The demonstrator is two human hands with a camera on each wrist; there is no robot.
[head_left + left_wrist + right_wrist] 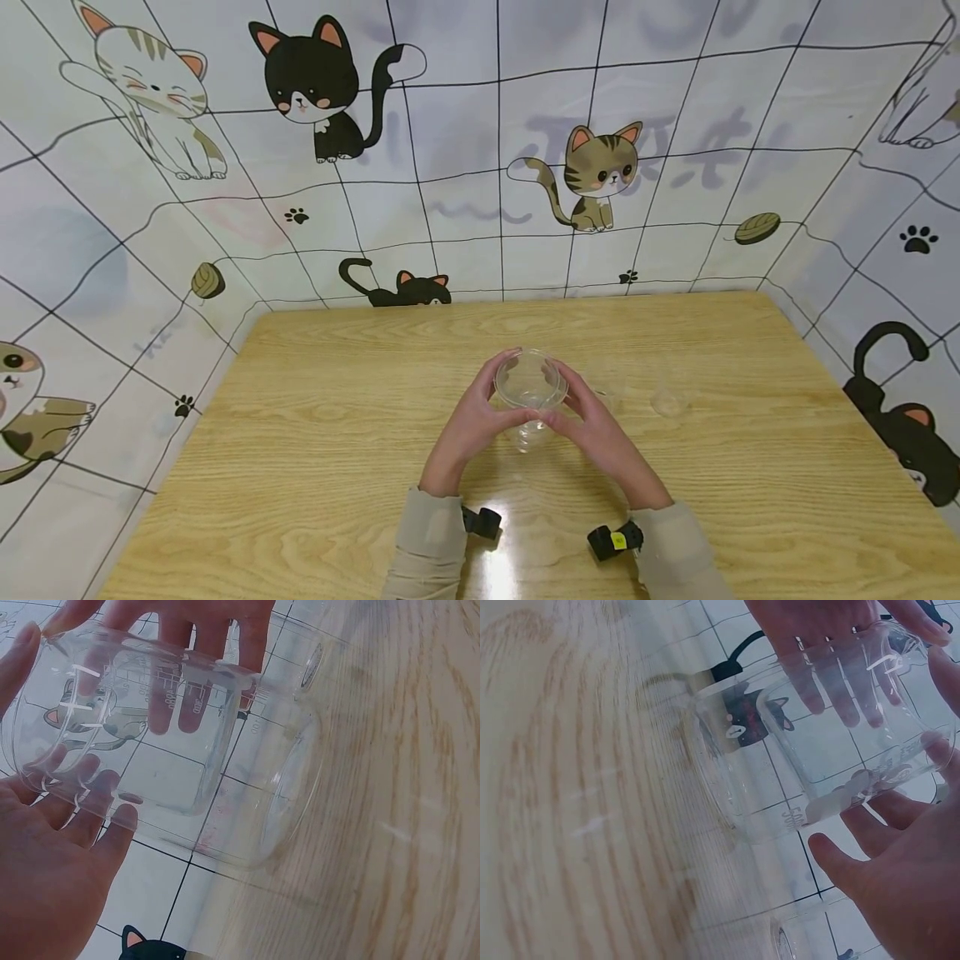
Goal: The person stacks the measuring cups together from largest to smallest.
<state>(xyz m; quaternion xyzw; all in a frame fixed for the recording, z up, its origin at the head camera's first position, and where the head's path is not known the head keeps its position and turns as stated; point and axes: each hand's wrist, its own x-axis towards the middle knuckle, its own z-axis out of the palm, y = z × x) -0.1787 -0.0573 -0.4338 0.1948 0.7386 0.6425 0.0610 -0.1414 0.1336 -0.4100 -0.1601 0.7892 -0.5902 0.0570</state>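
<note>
A clear glass beaker (531,379) stands upright between both hands near the middle of the table. In the left wrist view a smaller beaker (169,776) with printed markings appears to sit inside the larger outer beaker (292,780). My left hand (480,408) curls round its left side, and my right hand (588,421) grips the right side, with the thumbs meeting at the near side. The right wrist view shows my right hand's fingers (877,825) along the glass wall. Whether the outer base touches the table cannot be told.
The wooden table (337,467) carries other clear, faint glass pieces right of the hands, one a small round glass piece (669,402). A glass rim (311,667) shows behind in the left wrist view. Cat-patterned walls (465,167) enclose the table.
</note>
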